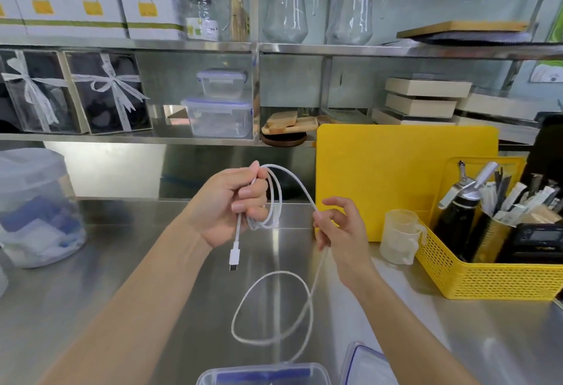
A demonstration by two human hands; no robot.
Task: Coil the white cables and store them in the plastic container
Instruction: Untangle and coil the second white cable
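My left hand (234, 204) is closed around a few loops of a white cable (297, 182), held above the steel counter. One plug end (234, 258) hangs straight down below that fist. My right hand (335, 226) pinches the same cable between thumb and fingertips a little to the right. From there the loose length drops and forms a wide loop (271, 308) over the counter. A clear plastic container (265, 374) with a blue-trimmed rim sits at the bottom edge, its lid (364, 363) lying beside it on the right.
A yellow perforated basket (487, 278) with utensils and a black bottle stands at the right, a yellow cutting board (396, 177) behind it, a small measuring cup (399, 236) beside it. A large lidded plastic tub (33, 207) sits at the left. Steel shelves hold boxes, containers and glass jugs.
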